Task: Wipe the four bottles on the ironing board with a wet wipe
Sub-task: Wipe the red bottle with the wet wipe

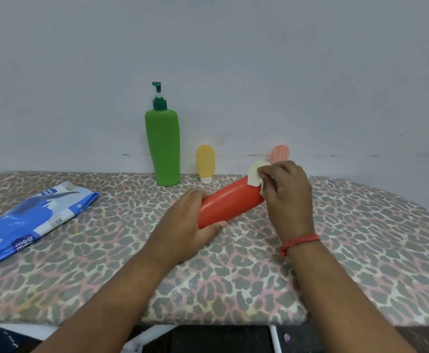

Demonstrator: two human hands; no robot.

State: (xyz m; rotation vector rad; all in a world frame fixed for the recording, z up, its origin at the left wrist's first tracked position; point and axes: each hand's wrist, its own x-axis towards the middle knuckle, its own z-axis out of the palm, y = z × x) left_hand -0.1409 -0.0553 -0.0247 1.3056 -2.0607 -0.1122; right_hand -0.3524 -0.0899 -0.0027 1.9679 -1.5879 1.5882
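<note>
- Two bare hands work on one red bottle (230,201) held above the ironing board (233,276), tilted so its far end points up and to the right.
- The left hand (185,222) grips the bottle's near, lower end, fingers curled over the top and the thumb pressed along the underside.
- The right hand (284,189) pinches a crumpled white wet wipe (255,174) against the bottle's upper end; its fingers are curled round the wipe and hide the bottle's tip.
- A red thread bracelet (298,243) circles the right wrist.
- Just behind the right hand stands a small peach-coloured bottle (280,153), only its rounded top showing above the knuckles.
- Left of that, a small yellow squeeze bottle (205,161) stands cap-down on its white cap, near the far edge of the board.
- Just beside it, further left, a tall green pump bottle (163,146) stands upright with a dark green pump head.
- The board wears a leopard-print cover in grey, pink and cream, and its far edge runs along a pale grey wall (233,59).
- Well apart from the bottles, at the left of the board, a blue and white wet wipe pack (30,222) lies flat, with its far end open.
- White metal legs (142,337) of the board show beneath the near edge.
</note>
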